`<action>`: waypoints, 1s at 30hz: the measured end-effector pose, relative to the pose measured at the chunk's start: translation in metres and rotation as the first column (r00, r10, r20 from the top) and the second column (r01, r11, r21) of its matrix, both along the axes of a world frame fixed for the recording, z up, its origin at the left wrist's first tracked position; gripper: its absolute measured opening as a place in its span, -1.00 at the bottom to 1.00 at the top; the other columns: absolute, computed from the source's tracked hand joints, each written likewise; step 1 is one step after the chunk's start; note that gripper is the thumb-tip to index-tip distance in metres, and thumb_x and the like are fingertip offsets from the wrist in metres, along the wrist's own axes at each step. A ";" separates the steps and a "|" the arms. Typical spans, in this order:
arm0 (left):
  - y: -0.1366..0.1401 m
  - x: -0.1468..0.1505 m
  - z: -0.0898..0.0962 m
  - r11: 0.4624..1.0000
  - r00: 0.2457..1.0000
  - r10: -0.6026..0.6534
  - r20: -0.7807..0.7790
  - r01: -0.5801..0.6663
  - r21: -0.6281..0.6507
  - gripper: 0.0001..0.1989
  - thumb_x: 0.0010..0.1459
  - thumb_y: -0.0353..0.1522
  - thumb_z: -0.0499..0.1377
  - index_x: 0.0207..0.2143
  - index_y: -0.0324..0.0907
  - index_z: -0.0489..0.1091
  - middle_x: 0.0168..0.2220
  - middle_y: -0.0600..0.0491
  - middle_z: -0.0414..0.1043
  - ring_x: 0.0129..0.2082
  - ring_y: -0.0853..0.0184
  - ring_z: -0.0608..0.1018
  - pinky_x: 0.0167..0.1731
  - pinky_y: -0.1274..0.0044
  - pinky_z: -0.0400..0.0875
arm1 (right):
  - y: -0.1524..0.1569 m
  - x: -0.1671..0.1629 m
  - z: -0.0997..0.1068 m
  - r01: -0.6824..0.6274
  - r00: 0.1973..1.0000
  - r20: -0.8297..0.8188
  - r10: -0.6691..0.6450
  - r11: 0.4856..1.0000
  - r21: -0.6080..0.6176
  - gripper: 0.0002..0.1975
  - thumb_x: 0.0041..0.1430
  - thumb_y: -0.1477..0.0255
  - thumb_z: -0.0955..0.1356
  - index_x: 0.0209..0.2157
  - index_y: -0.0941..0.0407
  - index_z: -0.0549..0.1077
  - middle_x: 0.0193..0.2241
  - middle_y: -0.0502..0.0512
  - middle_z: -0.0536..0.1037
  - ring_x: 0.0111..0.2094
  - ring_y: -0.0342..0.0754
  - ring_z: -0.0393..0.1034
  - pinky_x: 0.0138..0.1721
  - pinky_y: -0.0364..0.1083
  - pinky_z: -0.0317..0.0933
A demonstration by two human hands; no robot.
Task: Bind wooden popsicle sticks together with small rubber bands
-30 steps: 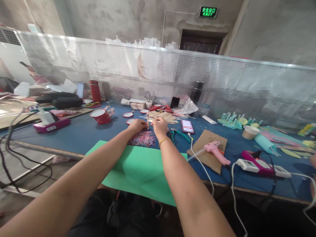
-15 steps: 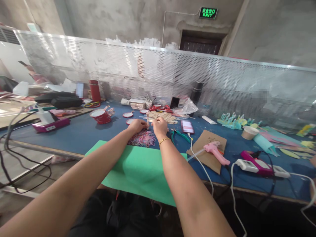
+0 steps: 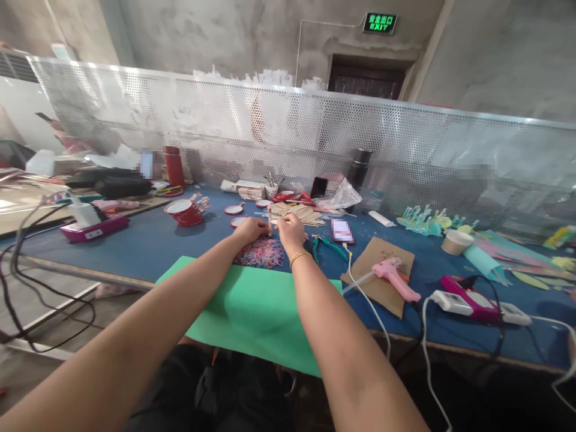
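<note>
Over a pile of tangled multicoloured threads, my left hand pinches the lower end of a short, pale, flat stick that stands upright. My right hand, a gold bracelet on its wrist, is closed just to the right, its fingertips beside the stick. What those fingers hold is too small to make out. A heap of pale wooden sticks lies behind my hands. Under my forearms a green sheet hangs over the table's front edge.
Left of my hands is a stack of red-rimmed discs. To the right are teal-handled pliers, a phone, and a pink glue gun on cardboard. A purple power strip trails cables. A perforated metal screen borders the back.
My right fingertips have shifted very slightly beside the stick. My left hand keeps its pinch, and the things on the table stay where they were.
</note>
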State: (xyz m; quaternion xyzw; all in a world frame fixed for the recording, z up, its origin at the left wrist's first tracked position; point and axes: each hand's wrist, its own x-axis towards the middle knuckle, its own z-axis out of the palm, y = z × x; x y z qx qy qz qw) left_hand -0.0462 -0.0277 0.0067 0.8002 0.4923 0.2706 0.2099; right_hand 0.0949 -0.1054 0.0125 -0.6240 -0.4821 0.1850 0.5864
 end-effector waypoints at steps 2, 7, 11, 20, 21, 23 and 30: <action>0.000 0.000 0.001 1.000 1.000 0.022 -0.008 -0.022 0.001 -0.66 -0.11 -0.11 0.21 -0.42 -0.17 0.58 -0.51 0.11 0.51 -0.47 0.35 0.42 -0.47 0.57 0.16 | 0.000 0.000 0.000 0.023 1.000 0.002 -0.023 1.000 -0.008 -0.85 0.00 0.32 0.28 -0.56 0.04 0.37 -0.53 -0.07 0.55 -0.40 -0.06 0.39 -0.27 -0.12 0.20; -0.003 0.000 0.003 0.999 0.998 0.042 -0.046 -0.042 0.013 -0.66 -0.11 -0.10 0.22 -0.45 -0.17 0.57 -0.54 0.12 0.49 -0.49 0.35 0.41 -0.50 0.57 0.11 | 0.003 0.001 -0.003 0.023 1.000 -0.003 -0.023 1.000 0.007 -0.85 0.01 0.33 0.27 -0.55 0.04 0.38 -0.53 -0.07 0.55 -0.41 -0.07 0.39 -0.30 -0.14 0.20; -0.004 0.001 0.003 0.999 0.999 0.031 -0.031 -0.031 0.008 -0.65 -0.10 -0.09 0.21 -0.47 -0.19 0.56 -0.57 0.13 0.45 -0.52 0.37 0.37 -0.51 0.57 0.09 | 0.006 -0.001 -0.005 -0.001 1.000 0.023 0.000 1.000 0.030 -0.86 0.01 0.33 0.27 -0.54 0.05 0.40 -0.51 -0.06 0.55 -0.41 -0.08 0.38 -0.33 -0.15 0.19; -0.003 0.000 0.003 1.000 0.999 0.021 -0.030 -0.021 0.016 -0.65 -0.09 -0.10 0.21 -0.44 -0.18 0.57 -0.53 0.12 0.49 -0.49 0.36 0.40 -0.49 0.57 0.12 | 0.003 0.000 -0.002 0.061 0.998 0.024 -0.061 0.998 0.003 -0.86 0.01 0.31 0.27 -0.53 0.04 0.39 -0.51 -0.06 0.55 -0.41 -0.07 0.39 -0.29 -0.12 0.21; -0.002 0.000 0.003 1.000 0.999 0.018 -0.029 -0.018 0.014 -0.64 -0.10 -0.09 0.21 -0.43 -0.18 0.57 -0.53 0.12 0.49 -0.49 0.35 0.40 -0.49 0.57 0.12 | 0.003 0.000 -0.002 0.063 0.998 0.020 -0.063 0.998 0.006 -0.86 0.00 0.31 0.27 -0.54 0.04 0.39 -0.51 -0.07 0.54 -0.40 -0.07 0.39 -0.29 -0.12 0.21; -0.001 -0.001 0.002 1.000 0.999 0.022 -0.027 -0.022 0.008 -0.62 -0.11 -0.06 0.21 -0.41 -0.18 0.57 -0.52 0.11 0.50 -0.48 0.35 0.41 -0.48 0.57 0.14 | 0.004 0.000 -0.002 0.063 0.998 0.009 -0.063 0.998 0.014 -0.85 0.00 0.31 0.27 -0.54 0.04 0.38 -0.51 -0.07 0.54 -0.41 -0.07 0.39 -0.30 -0.12 0.20; 0.007 -0.004 -0.005 1.000 1.000 0.009 -0.010 -0.008 0.015 -0.59 -0.11 -0.02 0.20 -0.41 -0.16 0.57 -0.51 0.10 0.51 -0.45 0.32 0.43 -0.46 0.56 0.18 | 0.001 0.000 0.000 0.105 0.994 -0.016 -0.105 0.995 -0.002 -0.83 -0.01 0.28 0.27 -0.56 0.03 0.38 -0.53 -0.08 0.53 -0.43 -0.07 0.38 -0.30 -0.12 0.21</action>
